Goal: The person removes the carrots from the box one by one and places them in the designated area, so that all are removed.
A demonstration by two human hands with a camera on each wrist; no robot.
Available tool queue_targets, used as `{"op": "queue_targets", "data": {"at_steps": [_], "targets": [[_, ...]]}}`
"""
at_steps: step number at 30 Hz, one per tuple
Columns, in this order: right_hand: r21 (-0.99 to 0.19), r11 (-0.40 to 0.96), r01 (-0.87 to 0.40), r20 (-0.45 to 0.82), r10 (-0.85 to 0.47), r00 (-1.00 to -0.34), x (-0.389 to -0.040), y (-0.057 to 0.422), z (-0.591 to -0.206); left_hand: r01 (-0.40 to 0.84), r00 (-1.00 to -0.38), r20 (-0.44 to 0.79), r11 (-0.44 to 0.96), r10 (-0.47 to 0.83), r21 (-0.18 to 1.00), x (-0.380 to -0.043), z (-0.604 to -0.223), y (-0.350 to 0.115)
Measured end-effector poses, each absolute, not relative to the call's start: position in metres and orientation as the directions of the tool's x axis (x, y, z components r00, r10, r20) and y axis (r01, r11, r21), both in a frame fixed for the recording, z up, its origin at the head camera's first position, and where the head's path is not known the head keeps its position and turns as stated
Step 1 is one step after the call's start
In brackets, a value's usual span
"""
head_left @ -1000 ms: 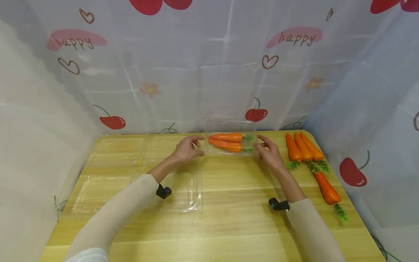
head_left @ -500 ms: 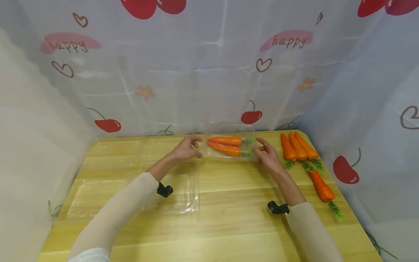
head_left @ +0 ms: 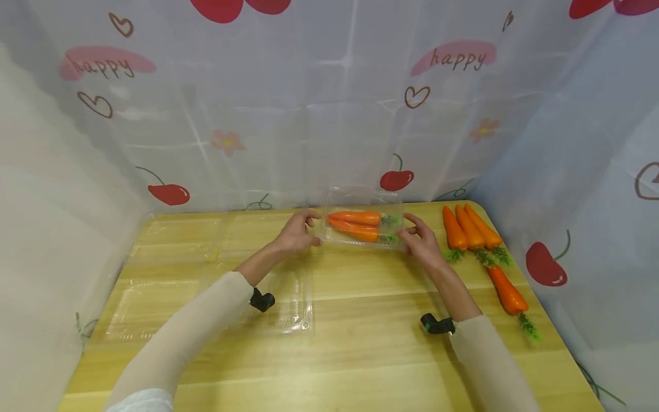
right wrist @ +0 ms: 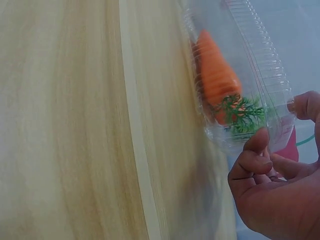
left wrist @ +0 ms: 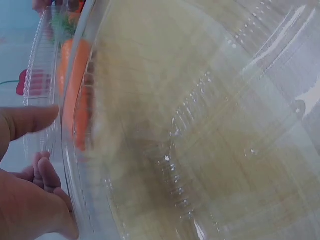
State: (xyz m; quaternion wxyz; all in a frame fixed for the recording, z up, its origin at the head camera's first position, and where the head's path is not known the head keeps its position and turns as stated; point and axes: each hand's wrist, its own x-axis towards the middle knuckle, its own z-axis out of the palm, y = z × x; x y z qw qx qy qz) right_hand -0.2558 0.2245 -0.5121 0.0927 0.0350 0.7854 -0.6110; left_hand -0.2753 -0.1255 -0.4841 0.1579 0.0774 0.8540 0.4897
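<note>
Near the back edge of the table, a clear plastic container (head_left: 362, 200) holds two orange carrots (head_left: 357, 230) lying side by side, green tops toward the right. My left hand (head_left: 296, 233) holds the container's left end, thumb and fingers spread around its edge. At the other end, my right hand (head_left: 423, 245) pinches the container's side. The right wrist view shows a thumb (right wrist: 259, 140) against the near corner and a fingertip (right wrist: 298, 106) against the far side, with the carrot's leafy top (right wrist: 240, 111) just behind the plastic.
Several carrots (head_left: 468, 226) lie at the back right, with another carrot (head_left: 507, 290) in front of them. More clear plastic containers (head_left: 301, 297) cover the table's left side, partly beneath my left arm. A printed curtain (head_left: 288, 114) hangs right behind the table's back edge.
The head view shifts slightly. Both hands stay at the container's two ends, and the container with its carrots keeps nearly the same place.
</note>
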Motion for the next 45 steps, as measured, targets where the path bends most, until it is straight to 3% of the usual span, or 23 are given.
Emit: {"op": "queue_targets", "data": {"at_steps": [9, 18, 29, 39, 45], "targets": [[-0.949, 0.277, 0.152, -0.179, -0.076, -0.981, -0.257, 0.224, -0.512, -0.106, -0.935, -0.246, 0.458, 0.255, 0.882, -0.280, -0.483, -0.122], [-0.950, 0.279, 0.139, -0.168, -0.082, -0.982, -0.256, 0.224, -0.511, 0.075, -0.906, -0.204, 0.615, 0.371, 0.785, -0.278, -0.472, -0.129], [-0.949, 0.279, 0.150, -0.175, -0.067, -0.982, -0.254, 0.223, -0.506, 0.211, -0.842, -0.235, 0.697, 0.486, 0.685, -0.281, -0.464, -0.125], [-0.951, 0.241, 0.195, -0.208, -0.031, -0.978, -0.252, 0.214, -0.506, 0.252, -0.768, -0.323, 0.724, 0.553, 0.642, -0.281, -0.459, -0.122], [-0.937, 0.268, 0.223, -0.242, -0.038, -0.970, -0.249, 0.217, -0.501, 0.244, -0.788, -0.353, 0.782, 0.504, 0.573, -0.274, -0.451, -0.121]]}}
